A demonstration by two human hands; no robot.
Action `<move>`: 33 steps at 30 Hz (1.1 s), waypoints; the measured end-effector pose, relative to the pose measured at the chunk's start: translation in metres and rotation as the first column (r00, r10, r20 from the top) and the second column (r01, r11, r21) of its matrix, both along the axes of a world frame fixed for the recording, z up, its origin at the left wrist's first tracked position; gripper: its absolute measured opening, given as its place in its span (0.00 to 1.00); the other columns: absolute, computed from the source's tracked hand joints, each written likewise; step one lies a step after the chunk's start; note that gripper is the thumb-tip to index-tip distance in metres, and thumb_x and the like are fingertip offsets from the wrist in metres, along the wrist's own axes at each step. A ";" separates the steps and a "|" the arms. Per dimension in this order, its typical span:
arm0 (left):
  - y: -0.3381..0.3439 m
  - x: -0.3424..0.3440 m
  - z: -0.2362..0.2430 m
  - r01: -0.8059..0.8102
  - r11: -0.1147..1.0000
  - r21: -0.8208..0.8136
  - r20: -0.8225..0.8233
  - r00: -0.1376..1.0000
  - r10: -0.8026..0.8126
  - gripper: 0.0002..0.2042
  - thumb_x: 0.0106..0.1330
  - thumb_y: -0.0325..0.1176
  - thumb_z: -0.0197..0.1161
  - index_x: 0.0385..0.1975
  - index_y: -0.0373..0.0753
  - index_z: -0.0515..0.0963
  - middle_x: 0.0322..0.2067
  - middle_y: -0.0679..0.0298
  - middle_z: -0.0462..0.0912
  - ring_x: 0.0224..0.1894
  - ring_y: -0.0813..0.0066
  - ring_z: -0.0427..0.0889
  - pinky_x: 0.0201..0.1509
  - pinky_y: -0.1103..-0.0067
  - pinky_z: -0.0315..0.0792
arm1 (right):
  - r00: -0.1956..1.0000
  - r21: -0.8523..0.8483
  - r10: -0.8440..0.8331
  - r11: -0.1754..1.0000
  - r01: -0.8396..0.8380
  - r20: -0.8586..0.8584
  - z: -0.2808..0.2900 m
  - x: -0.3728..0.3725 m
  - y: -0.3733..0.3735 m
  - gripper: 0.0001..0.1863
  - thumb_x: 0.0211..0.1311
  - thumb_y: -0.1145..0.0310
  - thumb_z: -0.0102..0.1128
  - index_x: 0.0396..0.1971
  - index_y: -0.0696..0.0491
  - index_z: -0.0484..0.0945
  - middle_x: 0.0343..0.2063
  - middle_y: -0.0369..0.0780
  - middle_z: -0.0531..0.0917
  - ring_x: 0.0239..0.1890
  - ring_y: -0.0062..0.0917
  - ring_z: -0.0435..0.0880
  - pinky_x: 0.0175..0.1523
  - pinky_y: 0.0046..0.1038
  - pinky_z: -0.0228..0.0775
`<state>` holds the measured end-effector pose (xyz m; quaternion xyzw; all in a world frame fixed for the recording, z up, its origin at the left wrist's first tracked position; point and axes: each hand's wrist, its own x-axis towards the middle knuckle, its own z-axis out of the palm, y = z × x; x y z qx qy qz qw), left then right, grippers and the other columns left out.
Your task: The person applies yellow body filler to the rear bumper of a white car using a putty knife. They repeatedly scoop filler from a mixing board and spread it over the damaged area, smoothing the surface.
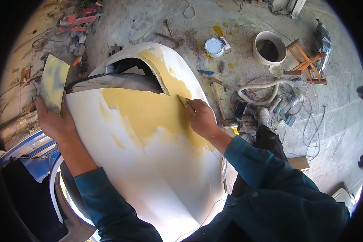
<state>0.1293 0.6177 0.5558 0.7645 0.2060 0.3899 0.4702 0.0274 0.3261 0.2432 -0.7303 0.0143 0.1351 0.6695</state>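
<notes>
A white car body panel (157,189) fills the middle of the head view, with a broad coat of yellow filler (139,111) along its far edge. More filler lies on the curved part around the dark headlight opening (135,66). My right hand (202,119) pinches a small putty spreader (182,99), its blade at the panel's far right edge, by the filler. Off to the left, my left hand (56,121) grips a flat rectangular board (53,82), smeared yellow and grey-blue and held up clear of the panel. Fingers hide the spreader's grip.
On the floor beyond stand a round tin (214,48) and a pale bucket (269,49), with a wooden stool (306,60) beside them. A thick hose (266,87) and cables lie to the right. A hammer (171,39) rests past the car.
</notes>
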 end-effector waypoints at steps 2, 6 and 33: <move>0.004 -0.001 -0.001 -0.002 0.999 -0.038 0.032 0.999 0.003 0.26 0.89 0.40 0.53 0.78 0.29 0.68 0.66 0.54 0.79 0.63 0.57 0.84 0.67 0.61 0.81 | 0.999 -0.006 -0.021 1.000 0.021 0.032 0.015 -0.007 0.008 0.15 0.76 0.69 0.64 0.55 0.60 0.89 0.45 0.52 0.89 0.52 0.49 0.84 0.59 0.44 0.78; 0.036 -0.007 -0.006 -0.013 0.854 0.521 -0.107 0.991 0.081 0.31 0.80 0.36 0.69 0.76 0.26 0.71 0.65 0.52 0.83 0.62 0.57 0.86 0.68 0.65 0.81 | 0.992 0.034 0.016 0.999 -0.021 0.126 0.070 -0.017 0.005 0.17 0.75 0.71 0.65 0.59 0.60 0.87 0.46 0.50 0.88 0.50 0.48 0.83 0.59 0.44 0.78; 0.047 -0.006 0.000 0.050 0.905 0.423 -0.159 0.987 0.020 0.31 0.77 0.23 0.68 0.77 0.24 0.67 0.70 0.52 0.76 0.65 0.63 0.81 0.69 0.70 0.82 | 0.986 0.175 0.126 0.974 -0.144 0.111 0.086 -0.031 -0.020 0.15 0.78 0.71 0.64 0.58 0.60 0.87 0.48 0.50 0.87 0.53 0.50 0.83 0.61 0.44 0.78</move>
